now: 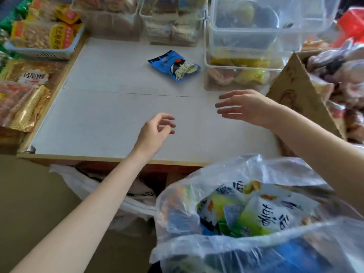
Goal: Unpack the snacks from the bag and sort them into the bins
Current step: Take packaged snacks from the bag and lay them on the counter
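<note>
White tabletop (110,119) holds one blue packet (174,65); both hands hover empty, fingers loose.

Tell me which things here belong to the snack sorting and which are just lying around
Part of the job: plastic bag of snacks, blue snack packet, clear bins, left hand, right hand.
Just lying about: cardboard box, blue basket.

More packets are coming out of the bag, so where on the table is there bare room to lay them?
The white tabletop is bare from its front edge back to the blue packet, under the left hand and right hand. Clear bins crowd the back, packets the left, the cardboard box the right.
</note>
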